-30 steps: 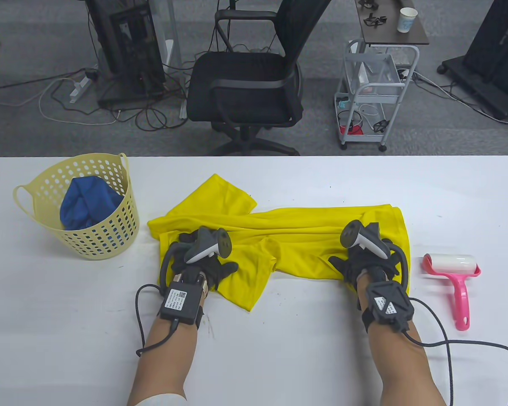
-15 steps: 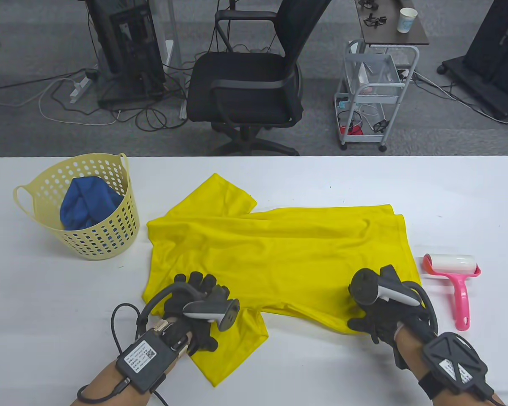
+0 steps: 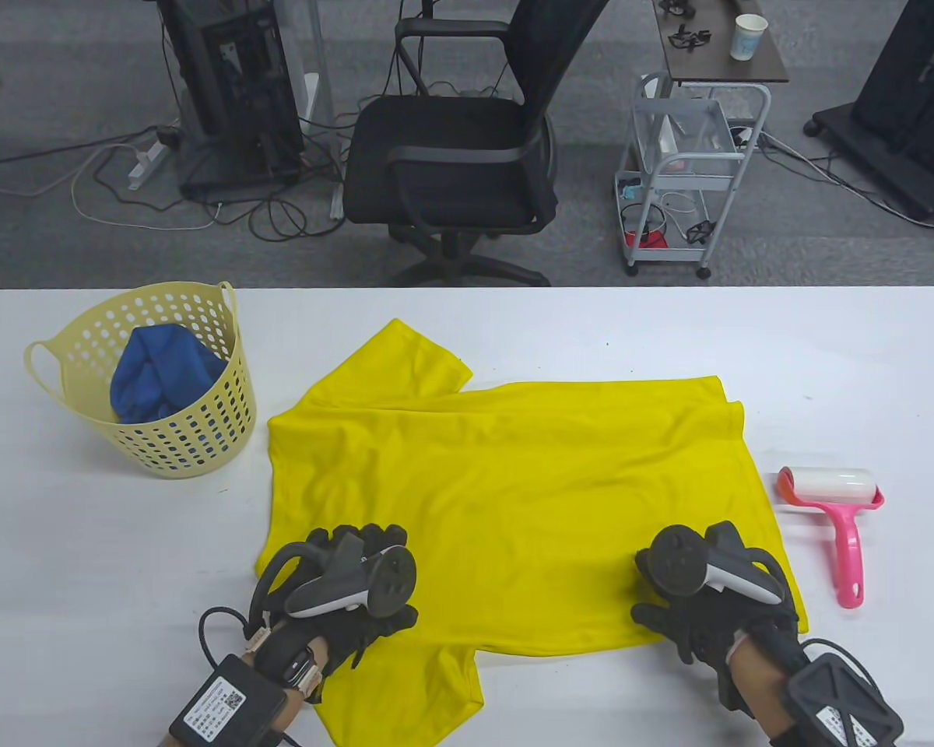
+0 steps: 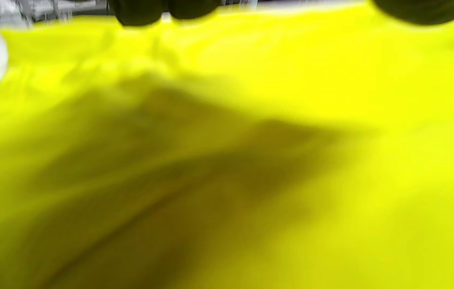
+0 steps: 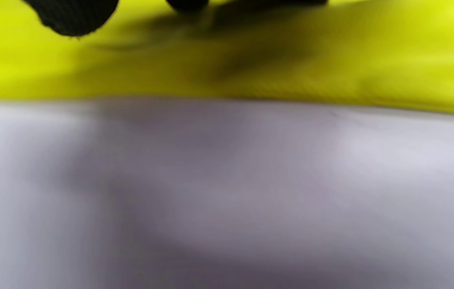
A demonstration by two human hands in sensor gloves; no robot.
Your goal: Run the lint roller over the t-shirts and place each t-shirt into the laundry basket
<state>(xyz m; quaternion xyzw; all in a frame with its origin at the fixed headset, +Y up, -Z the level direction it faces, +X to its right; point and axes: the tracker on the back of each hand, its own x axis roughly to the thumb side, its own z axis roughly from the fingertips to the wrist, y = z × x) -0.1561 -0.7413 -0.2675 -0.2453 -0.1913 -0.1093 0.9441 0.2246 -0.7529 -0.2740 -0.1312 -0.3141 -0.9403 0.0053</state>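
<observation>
Since the last frame we've dragged the yellow t-shirt (image 3: 514,506) nearer; it now lies almost flat on the white table (image 3: 86,560), near hem straighter, one sleeve hanging toward the near edge. Both hands moved nearer too.

The yellow laundry basket (image 3: 202,443) sits far left, with a blue t-shirt (image 3: 159,377) inside.

Our left hand (image 3: 342,599) rests on the shirt's near-left part, fingers spread, gripping nothing we can see. Our right hand (image 3: 708,615) presses the near-right hem, fingers spread. Wrist views are too blurred to confirm.

The pink lint roller (image 3: 833,506) lies untouched, just right of the shirt.
</observation>
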